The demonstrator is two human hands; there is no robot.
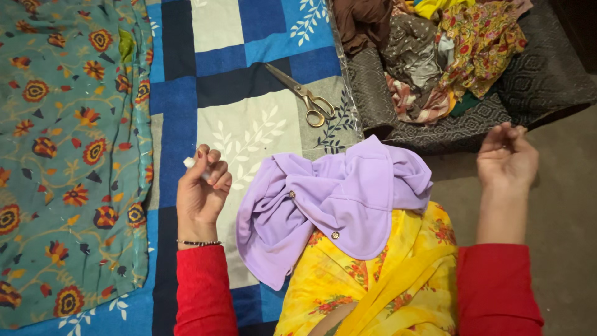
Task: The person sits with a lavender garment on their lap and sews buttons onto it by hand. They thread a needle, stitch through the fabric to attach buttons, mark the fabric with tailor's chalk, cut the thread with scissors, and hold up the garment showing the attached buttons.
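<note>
My left hand is raised over the blue patchwork sheet, fingers curled around a small white piece, likely chalk. A lilac garment with small metal snaps lies crumpled on my lap over yellow floral cloth. My right hand is lifted at the right, palm up, fingers loosely bent; I cannot make out anything in it. Both my sleeves are red. Gold-handled scissors lie shut on the sheet beyond the lilac garment.
A teal fabric with orange flowers is spread at the left. A dark patterned cushion at the top right carries a heap of mixed fabrics. Bare grey floor lies at the right.
</note>
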